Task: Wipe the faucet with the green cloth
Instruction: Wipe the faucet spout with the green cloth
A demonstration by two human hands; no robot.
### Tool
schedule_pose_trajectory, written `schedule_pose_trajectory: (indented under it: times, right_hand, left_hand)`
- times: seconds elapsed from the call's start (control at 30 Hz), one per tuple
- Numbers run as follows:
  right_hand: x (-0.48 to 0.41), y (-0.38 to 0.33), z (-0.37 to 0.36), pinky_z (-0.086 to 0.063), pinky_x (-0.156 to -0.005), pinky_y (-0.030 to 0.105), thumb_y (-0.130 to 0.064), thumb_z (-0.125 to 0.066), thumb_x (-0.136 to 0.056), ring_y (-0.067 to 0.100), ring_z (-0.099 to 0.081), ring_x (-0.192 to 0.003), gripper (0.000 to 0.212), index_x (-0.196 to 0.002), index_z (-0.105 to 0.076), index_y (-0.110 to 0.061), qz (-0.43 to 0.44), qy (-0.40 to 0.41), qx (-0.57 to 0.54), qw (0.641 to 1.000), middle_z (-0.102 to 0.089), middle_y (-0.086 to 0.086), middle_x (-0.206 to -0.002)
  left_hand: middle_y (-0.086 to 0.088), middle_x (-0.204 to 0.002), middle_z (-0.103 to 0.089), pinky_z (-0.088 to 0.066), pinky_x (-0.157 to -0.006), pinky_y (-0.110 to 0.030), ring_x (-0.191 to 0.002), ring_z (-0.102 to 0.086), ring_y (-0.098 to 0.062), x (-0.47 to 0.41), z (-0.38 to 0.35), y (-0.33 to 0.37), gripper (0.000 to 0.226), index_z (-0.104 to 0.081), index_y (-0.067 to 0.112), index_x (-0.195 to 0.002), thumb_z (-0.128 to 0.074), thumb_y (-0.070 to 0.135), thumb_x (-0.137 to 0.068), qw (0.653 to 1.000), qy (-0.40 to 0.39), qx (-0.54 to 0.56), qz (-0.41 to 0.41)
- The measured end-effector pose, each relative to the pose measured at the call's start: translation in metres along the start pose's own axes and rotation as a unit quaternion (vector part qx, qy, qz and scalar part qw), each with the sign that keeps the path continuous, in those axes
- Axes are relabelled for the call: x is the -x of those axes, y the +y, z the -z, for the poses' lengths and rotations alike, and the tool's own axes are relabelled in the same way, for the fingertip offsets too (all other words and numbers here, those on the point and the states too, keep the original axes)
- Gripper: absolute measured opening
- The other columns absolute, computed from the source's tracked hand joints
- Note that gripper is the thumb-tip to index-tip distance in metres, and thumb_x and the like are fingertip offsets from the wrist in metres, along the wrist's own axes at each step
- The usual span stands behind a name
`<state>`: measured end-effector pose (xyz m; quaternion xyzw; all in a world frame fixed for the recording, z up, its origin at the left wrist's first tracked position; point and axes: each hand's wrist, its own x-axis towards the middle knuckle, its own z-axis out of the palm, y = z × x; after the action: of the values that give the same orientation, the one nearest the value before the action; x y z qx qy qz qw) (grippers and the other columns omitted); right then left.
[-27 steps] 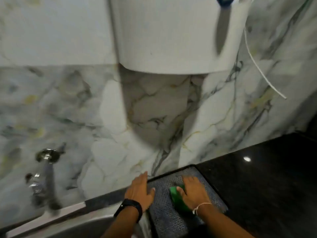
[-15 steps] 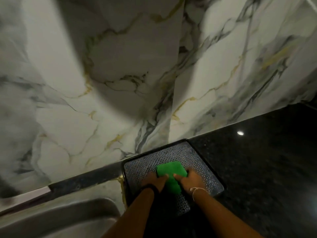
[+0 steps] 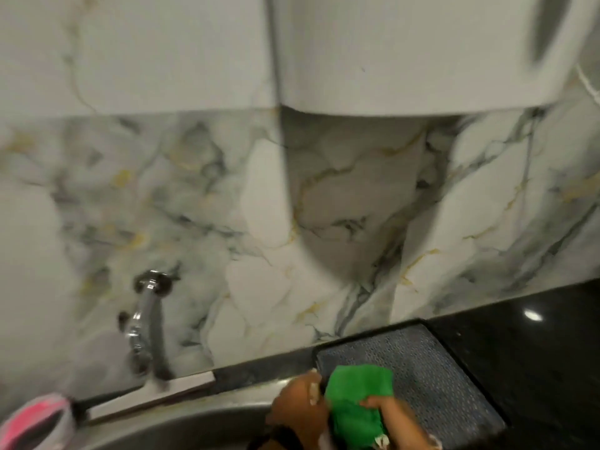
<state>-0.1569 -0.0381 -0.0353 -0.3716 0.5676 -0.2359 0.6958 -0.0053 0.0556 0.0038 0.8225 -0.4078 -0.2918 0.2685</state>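
The green cloth (image 3: 355, 402) is bunched up at the bottom middle of the head view, lifted off the mat. My left hand (image 3: 300, 407) grips its left side and my right hand (image 3: 391, 414) grips its lower right side. The chrome faucet (image 3: 146, 323) sticks out of the marble wall at the left, well to the left of both hands and untouched. The picture is blurred by motion.
A dark textured mat (image 3: 431, 371) lies on the black counter (image 3: 535, 358) at the right. The steel sink rim (image 3: 194, 420) curves below the faucet. A pink and white object (image 3: 35, 420) sits at the bottom left. A white wall cabinet (image 3: 406, 50) hangs above.
Both hands have lifted the green cloth off the mat and moved it left toward the sink. The view has swung up and left, which brings the faucet back in sight.
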Motion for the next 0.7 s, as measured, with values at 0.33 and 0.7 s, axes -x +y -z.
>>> schedule_pose_trajectory:
  times: [0.33,0.7]
  right_hand:
    - [0.104,-0.084,-0.254,-0.048,-0.100,0.023,0.006,-0.063,-0.063,0.012,-0.055,-0.122,0.077,-0.132,-0.058,-0.027,0.644,0.007,0.361,0.675,-0.063,-0.006,-0.132]
    - [0.019,-0.055,-0.353,-0.055,-0.087,0.017,0.006,-0.061,-0.058,0.007,-0.067,-0.103,0.064,-0.109,-0.068,-0.033,0.592,-0.065,0.249,0.763,-0.072,-0.009,-0.108]
  left_hand:
    - [-0.017,-0.135,-0.060,-0.053,-0.093,-0.049,-0.127,-0.054,-0.038,0.018,0.360,-0.035,0.052,-0.067,0.013,-0.122,-0.050,0.027,-0.075,0.754,0.443,-0.373,-0.310]
    - [-0.013,-0.166,-0.018,-0.011,-0.124,-0.054,-0.154,-0.016,-0.036,-0.100,0.492,-0.084,0.073,-0.025,0.020,-0.157,-0.039,0.046,-0.090,0.496,0.465,-0.599,-0.422]
